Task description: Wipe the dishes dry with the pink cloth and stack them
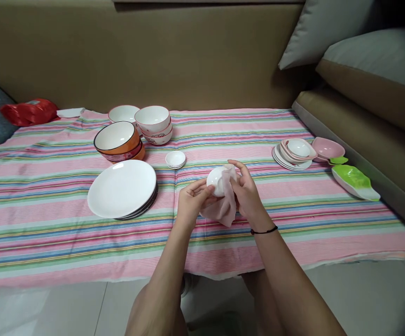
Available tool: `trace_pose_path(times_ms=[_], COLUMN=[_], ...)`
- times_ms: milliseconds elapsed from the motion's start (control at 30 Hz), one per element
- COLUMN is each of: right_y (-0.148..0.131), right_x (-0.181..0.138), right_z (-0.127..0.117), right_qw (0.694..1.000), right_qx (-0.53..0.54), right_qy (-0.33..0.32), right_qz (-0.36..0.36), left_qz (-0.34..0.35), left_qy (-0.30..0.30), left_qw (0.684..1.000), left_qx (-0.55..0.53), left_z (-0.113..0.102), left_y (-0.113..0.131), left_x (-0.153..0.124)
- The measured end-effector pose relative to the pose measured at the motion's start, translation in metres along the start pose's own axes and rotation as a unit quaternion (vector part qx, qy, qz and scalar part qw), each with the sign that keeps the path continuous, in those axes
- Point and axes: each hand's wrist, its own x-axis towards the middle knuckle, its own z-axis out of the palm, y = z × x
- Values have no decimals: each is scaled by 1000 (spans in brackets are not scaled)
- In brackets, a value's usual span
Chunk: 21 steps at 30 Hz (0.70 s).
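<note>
A small white dish (215,181) is held up in front of me, over the striped cloth. My left hand (194,198) grips its left edge, thumb on the near side. On the other side my right hand (246,189) pinches a pale pink cloth (225,207) against the dish; the cloth covers its right part and hangs below it. Its index finger reaches out past the dish's far edge. Just to the left, a short stack of small white dishes (175,159) sits on the striped cloth.
On the striped cloth (223,254), large white plates (121,189) and stacked bowls (116,137) stand left. At right are small plates with bowls (293,154), a pink bowl (328,148) and a green leaf-shaped dish (354,182). A red bundle (30,112) lies far left.
</note>
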Motion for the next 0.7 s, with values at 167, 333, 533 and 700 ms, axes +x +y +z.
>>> trace_pose_path(times_ms=[167,333,533,700], right_y=[2,-10,-18,-18], right_x=[1,0,-2,-1], right_z=[3,-9,-19,-12], right_qw=[1000,992,987,990], right_qx=[-24,18,22,-1], right_qy=[0,-112,-144,-137], right_qz=[-9,54,60,30], left_qz=[1,-2,-24,-34], left_qy=[15,5,-25,-16], left_qw=[1000,1000,999,998], left_qx=[15,10,-28,-46], left_z=[1,-6,-6,-6], left_y=[1,0,0,-3], left_x=[0,1,1,3])
